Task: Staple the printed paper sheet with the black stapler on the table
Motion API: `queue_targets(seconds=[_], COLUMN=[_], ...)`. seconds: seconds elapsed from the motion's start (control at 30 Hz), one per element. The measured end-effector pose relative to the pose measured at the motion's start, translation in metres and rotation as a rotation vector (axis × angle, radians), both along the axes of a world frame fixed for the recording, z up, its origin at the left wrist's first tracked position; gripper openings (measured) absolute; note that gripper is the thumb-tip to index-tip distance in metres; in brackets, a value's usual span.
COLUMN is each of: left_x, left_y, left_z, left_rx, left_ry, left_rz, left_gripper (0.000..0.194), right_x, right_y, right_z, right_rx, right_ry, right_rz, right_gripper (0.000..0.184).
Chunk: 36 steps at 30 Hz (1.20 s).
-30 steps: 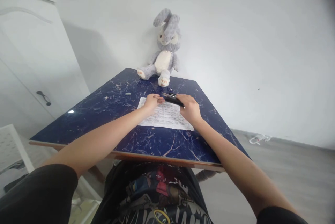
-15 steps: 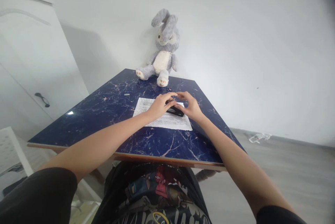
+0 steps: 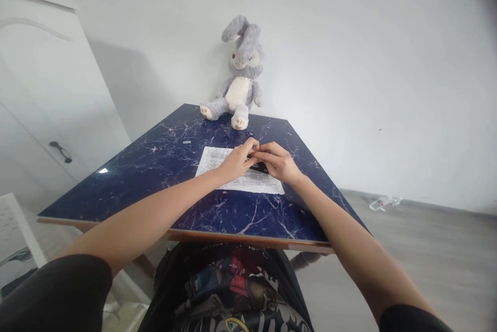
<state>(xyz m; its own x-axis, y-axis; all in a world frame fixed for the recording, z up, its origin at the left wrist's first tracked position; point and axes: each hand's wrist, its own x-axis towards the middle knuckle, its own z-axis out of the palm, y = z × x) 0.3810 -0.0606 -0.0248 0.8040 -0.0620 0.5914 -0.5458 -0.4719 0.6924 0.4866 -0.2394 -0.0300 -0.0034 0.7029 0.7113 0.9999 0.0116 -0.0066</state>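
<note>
Over the printed sheet of paper (image 3: 212, 160), a black stapler (image 3: 260, 167) lies between my two hands, largely covered by fingers. My left hand (image 3: 237, 161) grips its left end with thumb and bent fingers. From the other side, my right hand (image 3: 283, 165) is closed around the stapler, its fingertips meeting those of the left. Whatever is pinched at the fingertips is hidden. A small grey strip (image 3: 187, 142), perhaps staples, rests on the blue marbled table (image 3: 143, 176) left of the paper.
A grey plush rabbit (image 3: 239, 91) sits at the table's back against the wall. A white cabinet (image 3: 46, 88) stands on the left, and a white-framed chair (image 3: 23, 228) is near the front left. Clear plastic packaging (image 3: 384, 203) lies on the floor at right.
The stapler has come down from its raised, tilted hold in the right hand to the paper. My left hand moved right and closed on it; both hands' fingers drew together.
</note>
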Motion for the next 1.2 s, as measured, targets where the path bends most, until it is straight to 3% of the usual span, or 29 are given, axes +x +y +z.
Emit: queue_targets(seconds=[0.13,0.33,0.43,0.53,0.7,0.93,1.03,1.2], left_x=[0.001,0.006,0.010,0.014,0.017,0.021,0.024,0.033], left_y=[-0.001,0.006,0.010,0.013,0.016,0.027,0.039,0.058], left_z=[0.002,0.001,-0.002,-0.006,-0.010,-0.007,-0.008,-0.019], left_rx=[-0.134,-0.232,-0.234,-0.157,-0.011,0.003,0.039,0.462], left_ry=[0.090,0.033,0.047,0.039,-0.015,-0.019,-0.039,0.096], left_rz=[-0.006,0.087,0.137,0.152,0.196,0.279,0.403,0.641], left_gripper=[0.026,0.016,0.010,0.006,0.007,0.007,0.008,0.015], right_x=[0.003,0.043,0.074,0.095,0.107,0.116,0.117,0.112], right_y=[-0.003,-0.023,-0.035,-0.041,-0.041,-0.045,-0.046,-0.042], right_z=[0.002,-0.001,-0.015,-0.032,-0.046,-0.046,-0.041,-0.033], right_rx=[0.085,0.359,0.330,0.229,0.197,0.170,0.117,0.006], right_ry=[0.087,0.532,0.860,1.083,1.108,1.077,1.047,0.914], right_rz=[-0.066,-0.435,-0.607,-0.684,-0.737,-0.741,-0.714,-0.593], right_gripper=[0.027,0.021,0.023,0.027,0.026,0.021,0.022,0.010])
